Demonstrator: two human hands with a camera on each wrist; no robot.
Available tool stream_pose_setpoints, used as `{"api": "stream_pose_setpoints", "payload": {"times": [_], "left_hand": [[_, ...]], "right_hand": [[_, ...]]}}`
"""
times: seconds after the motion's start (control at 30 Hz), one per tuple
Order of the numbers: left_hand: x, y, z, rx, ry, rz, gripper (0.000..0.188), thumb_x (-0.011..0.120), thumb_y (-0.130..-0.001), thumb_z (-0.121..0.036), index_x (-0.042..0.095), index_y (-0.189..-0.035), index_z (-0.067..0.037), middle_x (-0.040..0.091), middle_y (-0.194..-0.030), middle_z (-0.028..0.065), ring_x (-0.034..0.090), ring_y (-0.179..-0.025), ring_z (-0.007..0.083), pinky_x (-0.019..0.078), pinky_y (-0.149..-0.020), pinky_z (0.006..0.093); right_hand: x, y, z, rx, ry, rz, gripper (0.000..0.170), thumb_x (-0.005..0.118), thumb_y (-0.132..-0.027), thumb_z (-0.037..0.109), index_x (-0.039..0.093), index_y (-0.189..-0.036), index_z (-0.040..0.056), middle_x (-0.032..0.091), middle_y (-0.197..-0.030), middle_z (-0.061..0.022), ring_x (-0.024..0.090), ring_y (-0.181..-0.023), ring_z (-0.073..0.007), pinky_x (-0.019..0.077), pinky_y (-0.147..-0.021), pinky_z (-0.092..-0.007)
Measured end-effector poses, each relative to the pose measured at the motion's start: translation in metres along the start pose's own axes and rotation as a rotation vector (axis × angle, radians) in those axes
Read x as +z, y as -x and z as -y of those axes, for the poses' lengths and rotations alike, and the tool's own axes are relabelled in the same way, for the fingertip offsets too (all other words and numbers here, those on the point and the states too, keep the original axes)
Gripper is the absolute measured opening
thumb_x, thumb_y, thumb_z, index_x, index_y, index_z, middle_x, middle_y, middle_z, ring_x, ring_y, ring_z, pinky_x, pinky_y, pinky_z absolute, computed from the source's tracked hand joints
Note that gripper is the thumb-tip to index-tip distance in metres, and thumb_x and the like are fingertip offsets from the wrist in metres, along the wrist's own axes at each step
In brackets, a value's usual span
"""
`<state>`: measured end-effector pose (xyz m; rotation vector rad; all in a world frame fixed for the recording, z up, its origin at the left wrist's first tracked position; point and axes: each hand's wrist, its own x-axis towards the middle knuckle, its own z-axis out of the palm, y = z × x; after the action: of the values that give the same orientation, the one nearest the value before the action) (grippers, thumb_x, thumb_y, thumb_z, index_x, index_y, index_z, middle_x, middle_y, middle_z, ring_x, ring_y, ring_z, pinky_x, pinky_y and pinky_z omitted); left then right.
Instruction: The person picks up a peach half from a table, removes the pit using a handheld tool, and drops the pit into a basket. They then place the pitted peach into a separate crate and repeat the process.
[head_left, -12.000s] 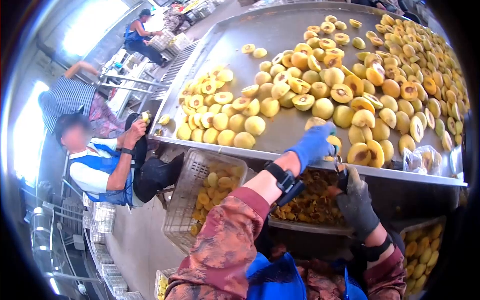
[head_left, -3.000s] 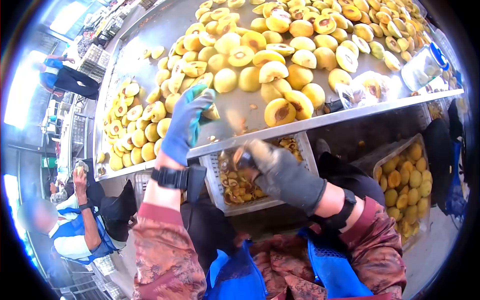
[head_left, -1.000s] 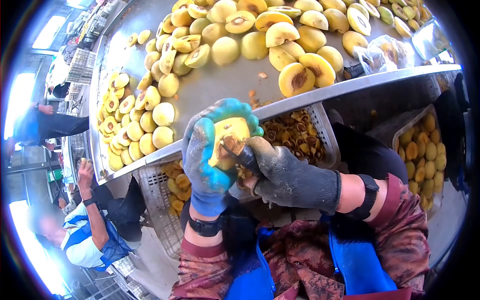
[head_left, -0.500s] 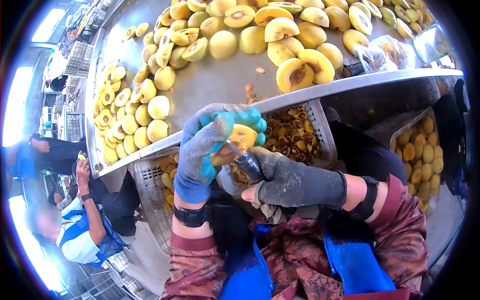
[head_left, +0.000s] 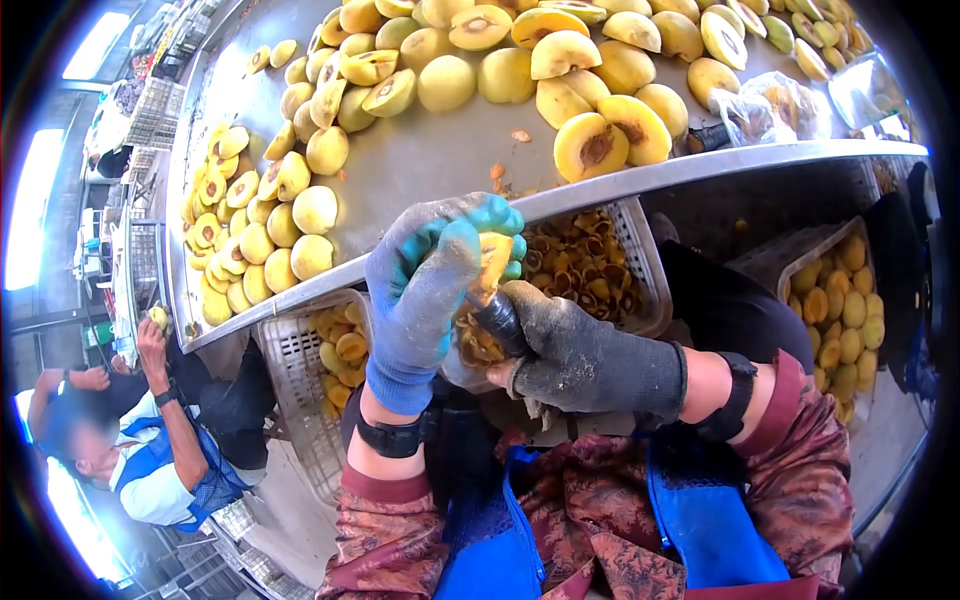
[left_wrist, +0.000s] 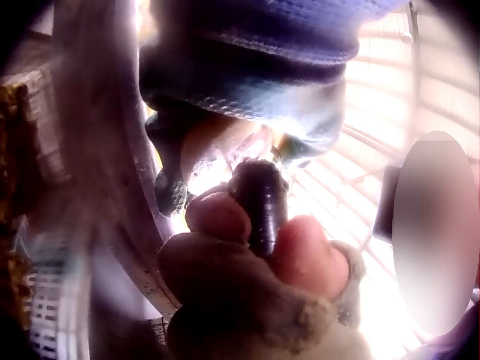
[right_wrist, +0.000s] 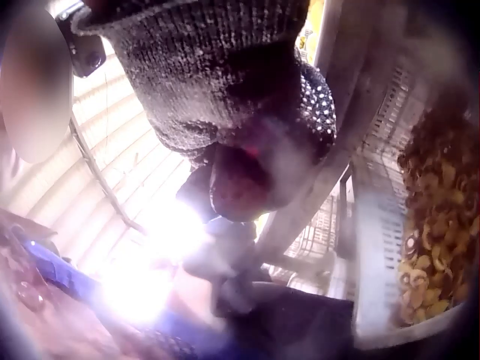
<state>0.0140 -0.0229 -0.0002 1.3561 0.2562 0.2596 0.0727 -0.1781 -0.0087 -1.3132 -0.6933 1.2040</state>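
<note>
Left hand, blue glove with teal fingers: fingers curled round a yellow fruit piece, thumb against its near side. Right hand, dark grey glove: fingers wrapped round a black-handled tool (left wrist view shows bare fingertips on both sides of the handle). Tool's front end meets the fruit piece; tip hidden. Fruit piece is in front of the metal table, near its edge, above a crate of scraps.

On the table: heap of fruit halves, some cut side up, and a clear plastic bag near the edge. More fruit in the left crate and the right crate, both below table level. Another person at left holds a small piece up.
</note>
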Motion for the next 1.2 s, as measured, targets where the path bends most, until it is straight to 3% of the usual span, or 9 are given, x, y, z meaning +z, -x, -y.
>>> {"api": "stream_pose_setpoints", "payload": {"times": [0.07, 0.17, 0.27, 0.37, 0.47, 0.57, 0.87, 1.0, 1.2], "left_hand": [[-0.002, -0.001, -0.001, -0.05, 0.033, 0.021, 0.045, 0.058, -0.094, -0.034, 0.055, -0.114, 0.007, 0.063, -0.107, 0.0259, 0.066, -0.091, 0.0362, 0.0578, -0.079, 0.0445], [-0.006, -0.005, 0.001, -0.089, 0.164, 0.057, 0.043, 0.059, -0.094, -0.033, 0.056, -0.111, 0.006, 0.062, -0.11, 0.0253, 0.065, -0.095, 0.0363, 0.0578, -0.078, 0.045], [0.001, -0.002, 0.0, -0.005, 0.27, 0.066, 0.039, 0.063, -0.091, -0.03, 0.059, -0.11, 0.004, 0.063, -0.109, 0.0227, 0.065, -0.097, 0.0332, 0.0573, -0.079, 0.0422], [-0.008, 0.001, 0.001, -0.06, 0.165, 0.117, 0.033, 0.067, -0.09, -0.022, 0.062, -0.11, 0.003, 0.066, -0.108, 0.0183, 0.065, -0.098, 0.0261, 0.0548, -0.083, 0.0354], [-0.01, -0.002, -0.004, -0.19, 0.201, 0.19, 0.026, 0.065, -0.091, -0.016, 0.063, -0.107, 0.005, 0.066, -0.108, 0.018, 0.065, -0.097, 0.0244, 0.0534, -0.085, 0.0347], [-0.012, -0.003, -0.008, -0.23, 0.181, 0.258, 0.024, 0.063, -0.091, -0.012, 0.063, -0.107, 0.007, 0.067, -0.106, 0.0168, 0.066, -0.094, 0.0232, 0.0528, -0.087, 0.0351], [-0.011, -0.001, -0.011, -0.2, 0.203, 0.272, 0.025, 0.067, -0.089, -0.009, 0.063, -0.108, 0.007, 0.068, -0.103, 0.0164, 0.066, -0.09, 0.0227, 0.0541, -0.085, 0.0363], [-0.013, 0.002, -0.005, -0.19, 0.214, 0.239, 0.026, 0.068, -0.088, -0.008, 0.063, -0.109, 0.007, 0.067, -0.104, 0.0169, 0.066, -0.091, 0.0236, 0.0544, -0.085, 0.0373], [-0.007, 0.008, -0.01, -0.132, 0.355, 0.172, 0.026, 0.068, -0.087, -0.008, 0.063, -0.108, 0.005, 0.066, -0.107, 0.0172, 0.065, -0.094, 0.0246, 0.0548, -0.084, 0.0377]], "right_hand": [[0.005, -0.002, -0.014, -0.186, 0.167, -0.085, 0.051, 0.06, -0.087, 0.001, 0.038, -0.132, 0.003, 0.062, -0.084, -0.0074, 0.062, -0.059, -0.0091, 0.0511, -0.051, -0.0251], [-0.004, 0.001, 0.012, 0.225, -0.249, 0.104, 0.049, 0.061, -0.088, 0.002, 0.039, -0.132, 0.0041, 0.062, -0.081, -0.0051, 0.059, -0.056, -0.0072, 0.0499, -0.047, -0.0227], [-0.01, 0.0, 0.014, 0.239, -0.342, 0.15, 0.048, 0.062, -0.089, 0.004, 0.04, -0.132, 0.0043, 0.06, -0.077, -0.0034, 0.058, -0.056, -0.0072, 0.0489, -0.047, -0.0239], [-0.003, 0.004, 0.001, 0.033, 0.061, 0.038, 0.049, 0.063, -0.089, 0.006, 0.041, -0.132, 0.0048, 0.059, -0.077, -0.0021, 0.058, -0.056, -0.0076, 0.0485, -0.049, -0.0234], [-0.004, 0.008, 0.014, 0.297, -0.225, 0.135, 0.02, 0.061, -0.086, 0.008, 0.049, -0.101, 0.0031, 0.057, -0.075, -0.0043, 0.062, -0.065, -0.011, 0.0481, -0.053, -0.024], [-0.002, 0.008, -0.004, 0.189, -0.346, 0.214, 0.019, 0.062, -0.087, 0.01, 0.049, -0.1, 0.0052, 0.055, -0.074, -0.0021, 0.061, -0.063, -0.0094, 0.0469, -0.052, -0.0215], [-0.009, 0.012, 0.003, 0.345, -0.605, 0.349, 0.02, 0.065, -0.089, 0.014, 0.048, -0.099, 0.0075, 0.055, -0.075, -0.0008, 0.055, -0.06, -0.0048, 0.0448, -0.051, -0.0188], [-0.006, 0.011, 0.013, 0.383, -0.391, 0.295, 0.018, 0.065, -0.089, 0.011, 0.048, -0.097, 0.0082, 0.053, -0.076, 0.0006, 0.051, -0.061, -0.0043, 0.0402, -0.05, -0.019], [-0.006, 0.013, 0.018, 0.417, -0.739, 0.361, 0.018, 0.064, -0.089, 0.009, 0.048, -0.097, 0.0081, 0.049, -0.074, 0.0017, 0.048, -0.063, -0.0052, 0.0375, -0.051, -0.0191]]}}
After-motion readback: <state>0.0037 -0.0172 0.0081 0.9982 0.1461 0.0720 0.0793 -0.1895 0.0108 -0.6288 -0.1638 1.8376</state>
